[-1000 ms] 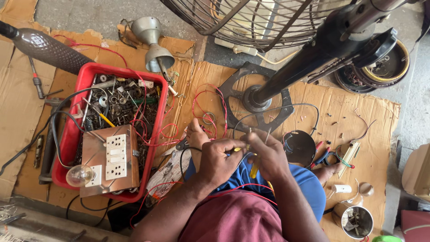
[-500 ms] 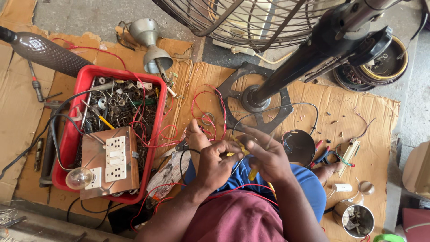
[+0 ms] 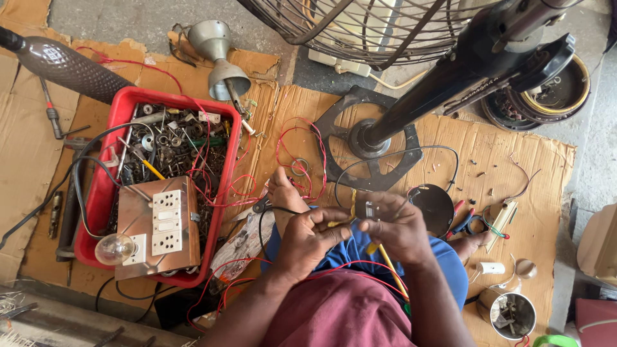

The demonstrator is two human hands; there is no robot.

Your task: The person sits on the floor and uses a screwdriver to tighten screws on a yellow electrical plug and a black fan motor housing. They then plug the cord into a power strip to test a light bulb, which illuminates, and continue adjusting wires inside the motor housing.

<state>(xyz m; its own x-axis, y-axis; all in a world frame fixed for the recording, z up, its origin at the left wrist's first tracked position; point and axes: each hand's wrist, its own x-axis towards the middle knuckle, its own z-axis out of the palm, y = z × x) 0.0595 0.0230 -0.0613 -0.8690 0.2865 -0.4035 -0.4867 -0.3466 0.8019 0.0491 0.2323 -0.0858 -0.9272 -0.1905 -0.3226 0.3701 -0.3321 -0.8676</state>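
From your head view, the red tray [image 3: 96, 193] crowds your left and the fan stand [image 3: 411, 106] stands just ahead. Your left hand [image 3: 308, 241] and right hand [image 3: 398, 228] are both closed, pinching a yellow wire [image 3: 385, 257] over your lap.

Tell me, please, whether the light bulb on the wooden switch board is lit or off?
Off. The bulb on the switch board in the red tray looks clear and dark, with no glow around it.

One red crate [image 3: 103, 186] sits on the cardboard, carrying one switchboard [image 3: 160, 225] with one bulb [image 3: 114, 249]. There are also two hands [image 3: 308, 241] [image 3: 398, 228], one fan stand [image 3: 450, 83], one metal funnel [image 3: 218, 54] and one tin can [image 3: 512, 315].
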